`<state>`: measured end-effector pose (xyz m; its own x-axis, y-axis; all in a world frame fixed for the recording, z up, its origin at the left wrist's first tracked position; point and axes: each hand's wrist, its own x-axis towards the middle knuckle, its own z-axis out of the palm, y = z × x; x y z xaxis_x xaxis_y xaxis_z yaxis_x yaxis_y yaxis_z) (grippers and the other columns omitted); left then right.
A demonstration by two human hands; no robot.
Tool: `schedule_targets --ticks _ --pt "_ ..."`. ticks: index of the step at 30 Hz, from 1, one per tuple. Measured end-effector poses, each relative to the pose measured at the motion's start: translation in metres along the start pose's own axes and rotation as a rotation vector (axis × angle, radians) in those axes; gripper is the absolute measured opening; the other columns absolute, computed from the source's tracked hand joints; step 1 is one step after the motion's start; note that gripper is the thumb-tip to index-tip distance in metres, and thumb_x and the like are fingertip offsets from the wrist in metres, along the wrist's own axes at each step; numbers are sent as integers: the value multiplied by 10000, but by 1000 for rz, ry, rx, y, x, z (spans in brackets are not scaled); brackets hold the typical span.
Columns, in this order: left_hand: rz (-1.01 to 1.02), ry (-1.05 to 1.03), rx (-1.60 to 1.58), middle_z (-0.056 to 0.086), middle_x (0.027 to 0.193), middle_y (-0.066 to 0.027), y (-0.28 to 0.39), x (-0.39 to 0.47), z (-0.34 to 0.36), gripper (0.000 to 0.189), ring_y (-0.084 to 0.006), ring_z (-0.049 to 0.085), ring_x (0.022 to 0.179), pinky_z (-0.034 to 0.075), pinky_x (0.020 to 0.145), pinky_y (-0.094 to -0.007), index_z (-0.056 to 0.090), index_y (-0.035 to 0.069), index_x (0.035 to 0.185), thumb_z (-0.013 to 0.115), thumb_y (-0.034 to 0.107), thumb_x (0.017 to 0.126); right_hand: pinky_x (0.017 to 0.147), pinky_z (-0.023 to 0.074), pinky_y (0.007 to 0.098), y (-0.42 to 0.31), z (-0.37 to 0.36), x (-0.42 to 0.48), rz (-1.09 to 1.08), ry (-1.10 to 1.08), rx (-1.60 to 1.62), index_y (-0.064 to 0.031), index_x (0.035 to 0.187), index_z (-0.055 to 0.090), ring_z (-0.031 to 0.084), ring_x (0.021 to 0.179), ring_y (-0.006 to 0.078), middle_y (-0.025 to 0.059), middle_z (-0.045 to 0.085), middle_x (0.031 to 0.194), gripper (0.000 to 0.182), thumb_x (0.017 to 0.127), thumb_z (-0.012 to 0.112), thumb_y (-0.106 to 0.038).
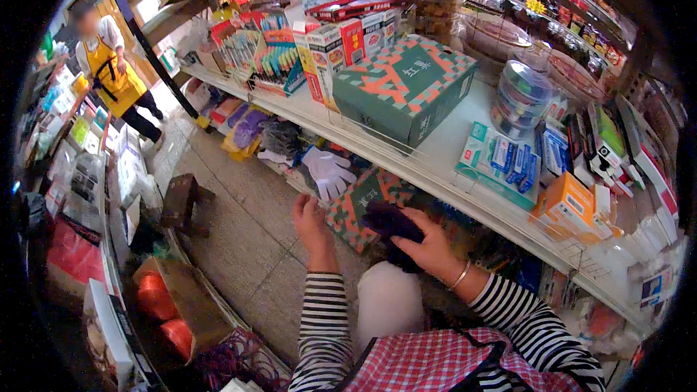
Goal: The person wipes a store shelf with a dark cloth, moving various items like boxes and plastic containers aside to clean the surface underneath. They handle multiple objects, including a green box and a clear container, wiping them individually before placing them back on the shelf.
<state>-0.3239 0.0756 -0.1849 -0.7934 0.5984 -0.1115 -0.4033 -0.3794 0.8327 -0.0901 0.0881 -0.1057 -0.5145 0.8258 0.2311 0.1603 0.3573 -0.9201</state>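
My right hand (438,247) grips a bundle of dark cloth (389,220), purple-black and possibly a pair of knit gloves. Over the floor beside the lower shelf is my left hand (313,223), its fingers loosely curled with nothing visible in them. Just beyond it lies a white work glove (325,171), fingers spread, at the front of the lower shelf. A green and orange patterned box (351,204) sits low between my hands, partly covered by the dark cloth. My knee (389,294) shows below the cloth.
Above, a shelf edge (375,149) runs diagonally past my right arm. It carries a green patterned box (405,90), pens (275,62), tape rolls (520,98) and an orange box (569,204). A wooden stool (182,201) stands in the aisle. Farther off stands a person in a yellow apron (117,76).
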Motion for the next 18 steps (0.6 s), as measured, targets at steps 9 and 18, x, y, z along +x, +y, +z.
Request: schedule_targets --ticks 9,18 --pt "155 -292 119 499 1165 -133 68 -74 147 478 -221 496 1040 410 869 -312 437 -19 1213 613 152 803 816 467 318 -157 -81 83 -303 404 -92 -11 1149 529 602 901 208 124 612 1019 495 712 699 -168" --pt "714 -257 645 359 1297 -253 34 -60 192 753 -411 354 1188 272 1009 -442 320 -26 1289 692 223 683 836 445 407 -130 -132 234 -550 303 -836 -72 1091 579 554 972 324 173 574 1052 430 714 610 -277"
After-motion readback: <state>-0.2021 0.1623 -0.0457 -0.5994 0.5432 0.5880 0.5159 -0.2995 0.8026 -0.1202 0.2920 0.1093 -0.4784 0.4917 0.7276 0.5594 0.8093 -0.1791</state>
